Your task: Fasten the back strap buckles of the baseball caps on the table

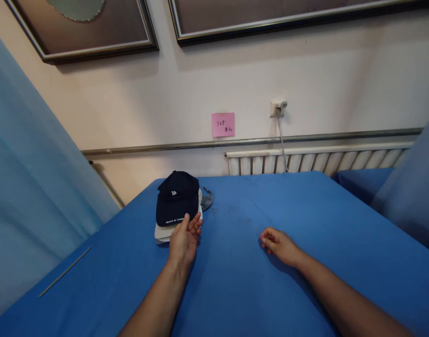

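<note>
A dark navy cap (177, 196) with a small white logo lies on top of a stack of caps at the back left of the blue table (235, 281); a white cap's brim (161, 233) shows beneath it. My left hand (184, 238) reaches the stack's near edge, fingers spread and touching the brims. My right hand (279, 245) rests on the blue cloth to the right, fingers curled under, with nothing visible in it. A grey cap's edge (207, 199) sticks out behind the stack.
A white radiator (316, 161) runs along the wall behind the table, with a wall socket and cable (278, 110) above it. A pink sticky note (223, 124) is on the wall. Blue curtains hang left (32, 178) and right (414, 187).
</note>
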Tool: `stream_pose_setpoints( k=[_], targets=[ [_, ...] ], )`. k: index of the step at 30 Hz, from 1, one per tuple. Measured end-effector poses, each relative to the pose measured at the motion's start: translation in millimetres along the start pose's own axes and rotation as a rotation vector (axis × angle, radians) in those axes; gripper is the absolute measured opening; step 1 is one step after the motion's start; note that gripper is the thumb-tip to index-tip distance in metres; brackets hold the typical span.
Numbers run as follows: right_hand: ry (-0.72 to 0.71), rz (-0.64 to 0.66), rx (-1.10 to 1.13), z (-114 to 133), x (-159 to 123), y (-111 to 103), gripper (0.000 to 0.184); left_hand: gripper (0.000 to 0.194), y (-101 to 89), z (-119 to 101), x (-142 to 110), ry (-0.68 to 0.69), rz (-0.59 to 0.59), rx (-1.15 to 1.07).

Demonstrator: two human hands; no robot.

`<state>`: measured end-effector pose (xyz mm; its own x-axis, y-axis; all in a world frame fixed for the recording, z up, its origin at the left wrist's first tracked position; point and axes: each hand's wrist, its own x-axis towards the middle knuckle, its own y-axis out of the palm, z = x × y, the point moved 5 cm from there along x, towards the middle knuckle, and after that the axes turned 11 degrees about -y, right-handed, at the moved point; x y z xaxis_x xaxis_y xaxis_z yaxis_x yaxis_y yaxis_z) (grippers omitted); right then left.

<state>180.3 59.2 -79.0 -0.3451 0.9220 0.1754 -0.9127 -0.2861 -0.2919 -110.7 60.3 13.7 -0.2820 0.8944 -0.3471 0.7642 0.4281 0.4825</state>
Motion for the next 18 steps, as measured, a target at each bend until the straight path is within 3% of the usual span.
stream_pose_setpoints(
  k=[5,12,14,18],
  targets=[
    [0.005,-0.011,0.055,2,1,-2,0.012,0.021,3.8,-10,6,0.078,0.000,0.027],
    [-0.002,-0.052,0.104,-4,4,1,0.013,0.022,10.0,0,2,0.171,0.053,0.223],
    [-0.029,-0.196,0.038,-8,6,-10,0.015,0.030,14.4,3,-3,0.184,0.109,0.328],
    [-0.043,-0.778,-0.169,-13,-3,-69,0.028,0.038,23.8,5,-12,0.206,0.210,0.513]
  ],
)
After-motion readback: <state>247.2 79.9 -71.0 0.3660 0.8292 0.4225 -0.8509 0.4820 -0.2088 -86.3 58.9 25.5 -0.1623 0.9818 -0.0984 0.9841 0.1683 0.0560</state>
